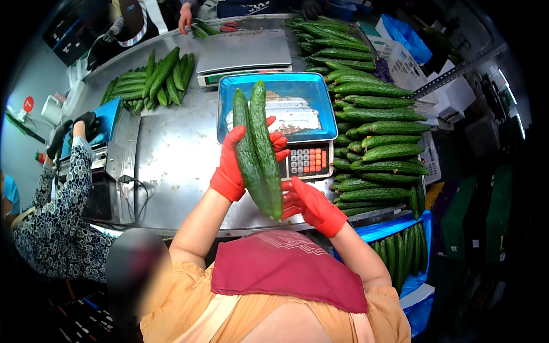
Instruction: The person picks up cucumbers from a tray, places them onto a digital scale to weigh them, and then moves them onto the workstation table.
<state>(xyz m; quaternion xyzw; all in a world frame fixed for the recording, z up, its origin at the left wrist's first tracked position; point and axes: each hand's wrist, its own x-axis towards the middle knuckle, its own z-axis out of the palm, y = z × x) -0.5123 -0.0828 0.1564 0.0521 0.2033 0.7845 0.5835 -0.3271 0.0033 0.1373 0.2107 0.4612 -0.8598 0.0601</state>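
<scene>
My left hand (230, 166), in a red glove, is closed around two long green cucumbers (265, 134) lying side by side. Its fingertips show on their right side. The cucumbers slant over the front edge of a scale's blue tray (222, 103), with their lower ends toward me. Beside those lower ends is my right hand (314, 207), also gloved in red, its fingers apart and pointing at the cucumbers. Whether its fingertips touch them I cannot tell. Under the tray, the scale's keypad (307, 160) shows to the right of the cucumbers.
Cucumbers (389, 116) are stacked along the right of the metal table (171, 154). A smaller cucumber pile (163, 80) lies far left. Another scale (246, 51) stands behind the tray. A blue-lined crate (403, 251) holds cucumbers at lower right. Co-workers' hands (185, 18) show at the far edge and left.
</scene>
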